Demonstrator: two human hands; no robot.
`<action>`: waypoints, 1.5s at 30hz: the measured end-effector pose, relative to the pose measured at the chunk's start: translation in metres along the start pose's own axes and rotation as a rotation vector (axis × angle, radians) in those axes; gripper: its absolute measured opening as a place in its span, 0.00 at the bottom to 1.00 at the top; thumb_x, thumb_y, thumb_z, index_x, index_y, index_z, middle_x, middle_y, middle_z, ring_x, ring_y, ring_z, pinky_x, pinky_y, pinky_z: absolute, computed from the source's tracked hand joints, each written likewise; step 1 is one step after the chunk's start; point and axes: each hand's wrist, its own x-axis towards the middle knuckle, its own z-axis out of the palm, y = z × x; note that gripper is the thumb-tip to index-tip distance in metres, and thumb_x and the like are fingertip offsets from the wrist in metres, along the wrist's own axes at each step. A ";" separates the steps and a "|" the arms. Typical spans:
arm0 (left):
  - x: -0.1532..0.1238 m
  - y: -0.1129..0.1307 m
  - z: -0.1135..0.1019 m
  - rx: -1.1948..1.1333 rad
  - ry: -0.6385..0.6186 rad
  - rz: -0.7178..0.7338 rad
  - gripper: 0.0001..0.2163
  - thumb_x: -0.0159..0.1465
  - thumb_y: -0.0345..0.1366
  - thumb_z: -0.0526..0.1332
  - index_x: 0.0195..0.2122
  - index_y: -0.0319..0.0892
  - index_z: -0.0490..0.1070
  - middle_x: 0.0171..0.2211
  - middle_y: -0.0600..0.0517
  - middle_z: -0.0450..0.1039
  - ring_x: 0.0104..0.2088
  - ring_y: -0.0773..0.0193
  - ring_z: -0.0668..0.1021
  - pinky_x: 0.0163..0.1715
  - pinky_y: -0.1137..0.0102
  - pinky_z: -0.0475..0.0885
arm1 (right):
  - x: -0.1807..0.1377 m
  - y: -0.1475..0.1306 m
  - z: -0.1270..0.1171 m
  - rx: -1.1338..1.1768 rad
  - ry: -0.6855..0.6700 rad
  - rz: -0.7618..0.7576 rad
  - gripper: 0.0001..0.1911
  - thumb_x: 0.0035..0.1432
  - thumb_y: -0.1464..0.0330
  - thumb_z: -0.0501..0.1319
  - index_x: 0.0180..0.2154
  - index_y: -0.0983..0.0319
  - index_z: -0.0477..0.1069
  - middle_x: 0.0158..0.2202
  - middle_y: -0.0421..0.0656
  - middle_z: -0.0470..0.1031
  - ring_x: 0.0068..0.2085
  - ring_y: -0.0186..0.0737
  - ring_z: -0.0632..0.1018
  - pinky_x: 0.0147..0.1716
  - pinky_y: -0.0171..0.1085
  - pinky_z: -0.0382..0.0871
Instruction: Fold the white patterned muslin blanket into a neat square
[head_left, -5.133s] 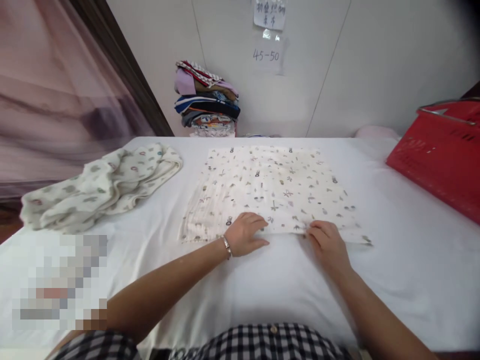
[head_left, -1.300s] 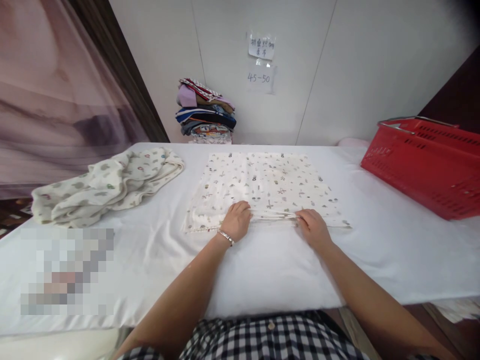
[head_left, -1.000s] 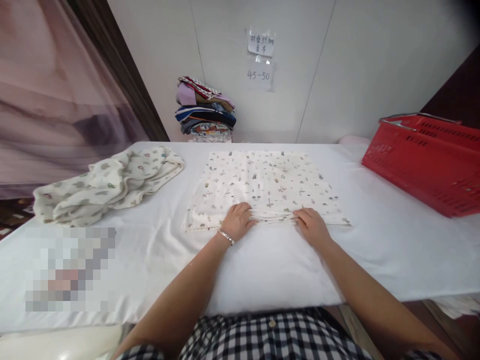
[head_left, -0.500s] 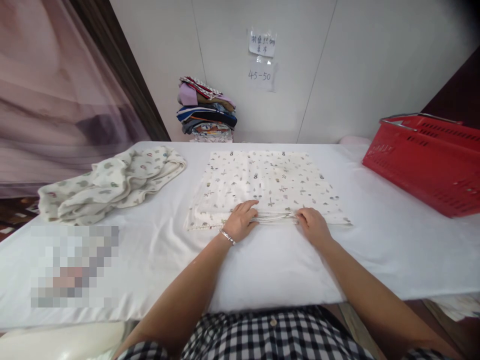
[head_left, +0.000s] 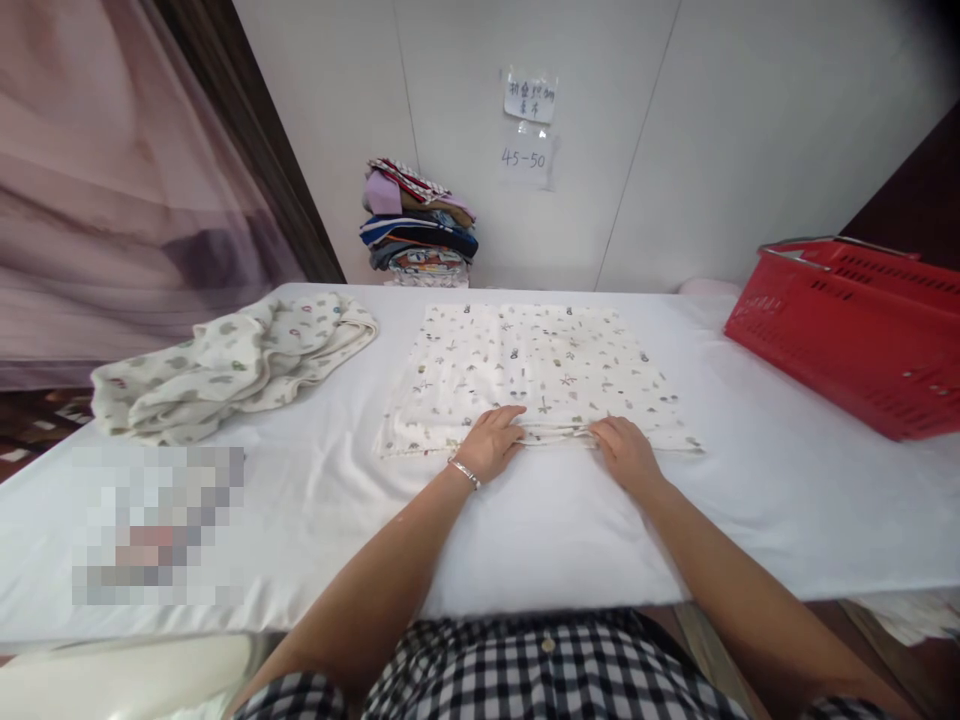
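Observation:
A white cloth with small printed figures (head_left: 525, 365) lies flat and folded in the middle of the white-covered table (head_left: 750, 480). My left hand (head_left: 491, 440), with a bracelet on its wrist, rests on the cloth's near edge, fingers over the top and thumb tucked at the hem. My right hand (head_left: 626, 450) holds the same edge a little to the right, its fingers closed on the bunched layers. A short stretch of the hem is gathered between the two hands.
A crumpled cream cloth with coloured prints (head_left: 232, 360) lies at the table's left. A red plastic basket (head_left: 855, 320) stands at the right. A stack of folded clothes (head_left: 420, 225) sits against the back wall under paper notes (head_left: 529, 125).
Both hands stay on the cloth's near edge. The left fingers have drawn in slightly since half a second ago. The camera has shifted a little; the cloth has not moved.

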 end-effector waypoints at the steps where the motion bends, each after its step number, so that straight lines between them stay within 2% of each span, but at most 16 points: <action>1: 0.000 0.000 0.000 -0.005 -0.009 -0.003 0.04 0.61 0.33 0.56 0.34 0.41 0.69 0.54 0.44 0.63 0.53 0.56 0.66 0.52 0.58 0.63 | 0.000 0.000 0.000 -0.002 0.003 -0.005 0.14 0.60 0.74 0.47 0.41 0.61 0.69 0.36 0.46 0.72 0.38 0.43 0.69 0.37 0.40 0.62; 4: 0.001 0.002 -0.001 -0.042 -0.004 -0.015 0.06 0.62 0.33 0.55 0.31 0.41 0.70 0.52 0.45 0.65 0.53 0.56 0.66 0.52 0.58 0.63 | 0.001 -0.001 -0.001 -0.004 0.006 -0.008 0.14 0.61 0.73 0.47 0.41 0.62 0.70 0.36 0.47 0.71 0.37 0.43 0.69 0.37 0.40 0.63; 11: 0.002 0.007 -0.005 -0.198 0.153 -0.136 0.05 0.61 0.32 0.54 0.29 0.42 0.68 0.47 0.49 0.68 0.49 0.62 0.69 0.51 0.61 0.64 | 0.003 -0.005 -0.006 0.029 -0.051 0.023 0.14 0.63 0.68 0.47 0.41 0.60 0.70 0.36 0.46 0.71 0.38 0.43 0.69 0.38 0.42 0.63; 18: 0.002 0.007 -0.004 -0.136 0.126 -0.076 0.06 0.63 0.31 0.51 0.31 0.42 0.66 0.44 0.48 0.68 0.50 0.62 0.68 0.53 0.59 0.61 | 0.002 -0.005 -0.009 0.070 -0.088 0.021 0.14 0.63 0.67 0.47 0.38 0.59 0.71 0.38 0.46 0.71 0.40 0.43 0.70 0.40 0.44 0.63; 23: 0.001 0.005 -0.002 -0.047 0.067 -0.079 0.06 0.63 0.31 0.52 0.30 0.41 0.66 0.43 0.48 0.69 0.49 0.60 0.69 0.53 0.57 0.60 | -0.001 -0.010 -0.016 0.148 -0.102 0.029 0.13 0.62 0.68 0.47 0.36 0.59 0.70 0.46 0.47 0.69 0.45 0.44 0.69 0.43 0.46 0.63; 27: 0.001 0.007 -0.004 -0.013 0.073 -0.047 0.06 0.63 0.31 0.51 0.31 0.41 0.66 0.43 0.47 0.69 0.49 0.60 0.68 0.54 0.56 0.59 | -0.002 -0.014 -0.018 0.167 -0.128 0.041 0.12 0.62 0.69 0.48 0.34 0.59 0.69 0.49 0.46 0.67 0.48 0.45 0.68 0.45 0.47 0.63; 31: 0.003 0.013 -0.010 0.035 0.103 0.000 0.08 0.64 0.30 0.49 0.31 0.41 0.67 0.44 0.47 0.69 0.49 0.60 0.68 0.54 0.56 0.59 | -0.002 -0.015 -0.018 0.158 -0.119 0.036 0.11 0.62 0.70 0.48 0.34 0.59 0.68 0.49 0.46 0.67 0.48 0.45 0.68 0.46 0.47 0.63; 36: 0.005 0.016 -0.013 0.065 0.102 0.001 0.09 0.63 0.30 0.49 0.31 0.41 0.68 0.43 0.48 0.70 0.45 0.60 0.70 0.52 0.56 0.62 | -0.001 -0.017 -0.018 0.108 -0.026 0.017 0.11 0.61 0.71 0.48 0.35 0.59 0.69 0.49 0.47 0.68 0.50 0.46 0.66 0.47 0.49 0.62; 45: 0.004 0.015 -0.010 0.074 0.110 0.000 0.08 0.63 0.30 0.51 0.31 0.42 0.69 0.41 0.48 0.71 0.46 0.60 0.70 0.51 0.57 0.62 | -0.002 -0.019 -0.019 0.098 -0.044 0.014 0.14 0.63 0.70 0.46 0.34 0.59 0.70 0.43 0.47 0.70 0.46 0.45 0.68 0.44 0.47 0.62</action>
